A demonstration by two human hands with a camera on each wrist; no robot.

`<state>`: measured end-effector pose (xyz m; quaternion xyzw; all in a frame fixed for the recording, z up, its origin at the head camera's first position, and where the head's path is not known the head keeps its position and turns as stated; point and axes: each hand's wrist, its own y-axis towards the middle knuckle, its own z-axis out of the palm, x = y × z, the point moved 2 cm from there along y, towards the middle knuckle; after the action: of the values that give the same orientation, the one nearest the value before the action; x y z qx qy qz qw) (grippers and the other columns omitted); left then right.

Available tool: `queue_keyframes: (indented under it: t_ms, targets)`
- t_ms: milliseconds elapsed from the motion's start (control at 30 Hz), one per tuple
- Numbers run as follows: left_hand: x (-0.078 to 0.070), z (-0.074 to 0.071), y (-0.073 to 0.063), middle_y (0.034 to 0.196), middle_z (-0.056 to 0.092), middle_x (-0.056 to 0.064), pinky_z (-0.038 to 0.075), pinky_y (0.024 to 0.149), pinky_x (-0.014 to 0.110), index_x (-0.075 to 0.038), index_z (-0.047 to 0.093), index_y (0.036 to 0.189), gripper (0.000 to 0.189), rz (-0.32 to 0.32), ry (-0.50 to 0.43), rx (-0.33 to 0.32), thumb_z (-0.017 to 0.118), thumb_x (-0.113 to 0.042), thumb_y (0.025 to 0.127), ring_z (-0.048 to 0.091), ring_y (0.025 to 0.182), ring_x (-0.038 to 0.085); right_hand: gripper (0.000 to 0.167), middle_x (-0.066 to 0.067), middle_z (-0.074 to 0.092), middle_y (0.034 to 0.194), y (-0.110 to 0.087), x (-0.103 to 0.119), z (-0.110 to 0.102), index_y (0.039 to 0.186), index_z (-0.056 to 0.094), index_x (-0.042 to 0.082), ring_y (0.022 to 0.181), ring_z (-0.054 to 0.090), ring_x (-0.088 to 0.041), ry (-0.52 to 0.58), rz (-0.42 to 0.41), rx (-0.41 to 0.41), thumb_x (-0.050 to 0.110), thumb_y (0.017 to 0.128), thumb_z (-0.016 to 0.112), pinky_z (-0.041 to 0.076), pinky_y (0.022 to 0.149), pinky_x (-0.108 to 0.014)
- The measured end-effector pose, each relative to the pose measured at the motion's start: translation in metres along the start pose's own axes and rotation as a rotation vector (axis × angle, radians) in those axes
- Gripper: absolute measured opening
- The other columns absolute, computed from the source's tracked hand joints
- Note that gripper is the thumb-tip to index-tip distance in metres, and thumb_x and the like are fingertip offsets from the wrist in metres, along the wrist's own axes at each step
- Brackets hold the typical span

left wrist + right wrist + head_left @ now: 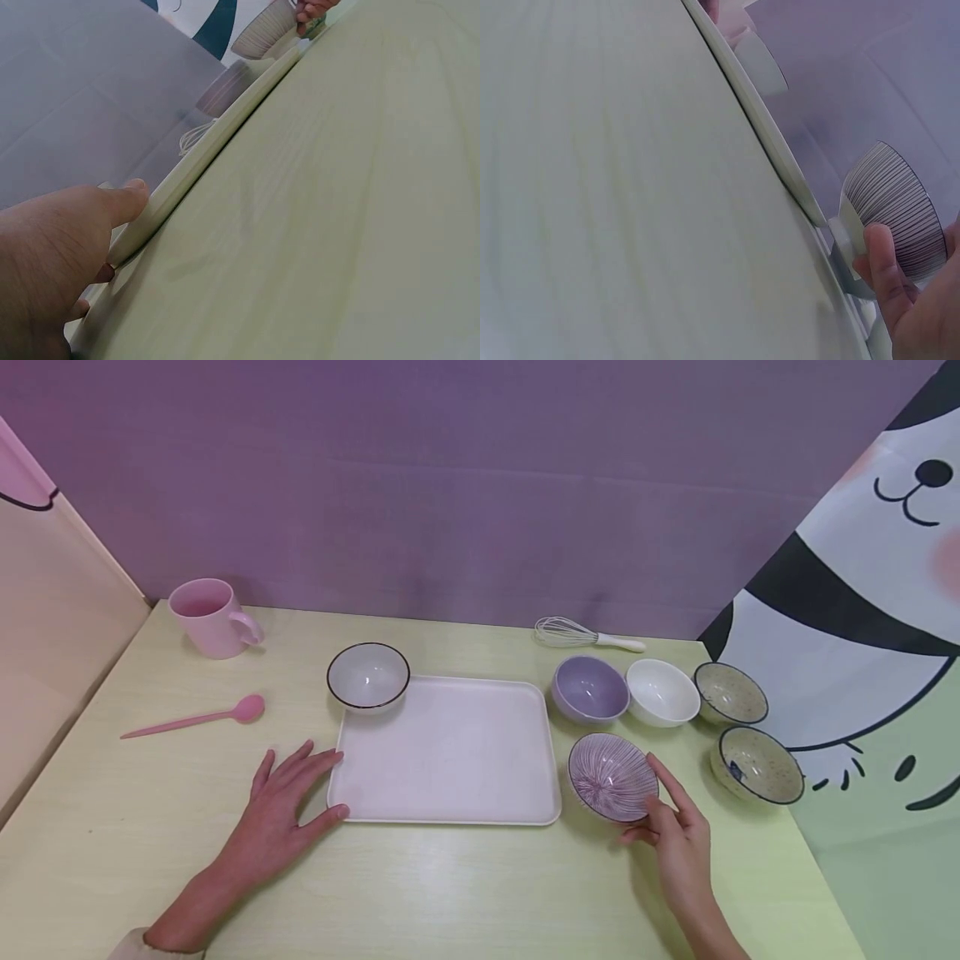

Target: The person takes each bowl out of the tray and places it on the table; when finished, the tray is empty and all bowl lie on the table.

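My right hand (678,839) grips a purple-striped bowl (611,775) by its right side, thumb low on the outer wall and a finger up by the rim. In the right wrist view this bowl (892,202) is lifted and tilted slightly beside the tray's right edge. My left hand (281,810) lies spread at the left edge of a white rectangular tray (450,752), fingertips and thumb touching its rim. A white bowl with a dark rim (367,677) sits at the tray's back left corner, overlapping it.
Behind the striped bowl stand a purple bowl (590,691) and a white bowl (662,693); two speckled bowls, one farther back (731,693) and one nearer (759,766), are at right. A whisk (585,635) lies at the back. A pink mug (213,620) and pink spoon (243,710) occupy the left.
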<state>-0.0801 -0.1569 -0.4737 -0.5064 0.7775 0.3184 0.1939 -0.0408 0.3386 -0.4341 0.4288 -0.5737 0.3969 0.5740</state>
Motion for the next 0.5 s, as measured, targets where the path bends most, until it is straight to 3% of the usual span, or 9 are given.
queue_keyframes:
  t_ms: [500]
  targets:
    - [0.001,0.0,0.0,0.158,0.064,0.012,0.009,0.136,0.066,-0.014,0.062,0.156,0.065,-0.01,0.0,0.008,0.084,-0.033,0.098,0.042,0.157,0.048,0.055,-0.002,0.08,0.114,0.002,-0.007,-0.032,0.168,0.05,0.015,0.07,0.082,-0.019,0.126,-0.011,-0.05,-0.001,0.116,0.043,0.069,0.065,-0.031]
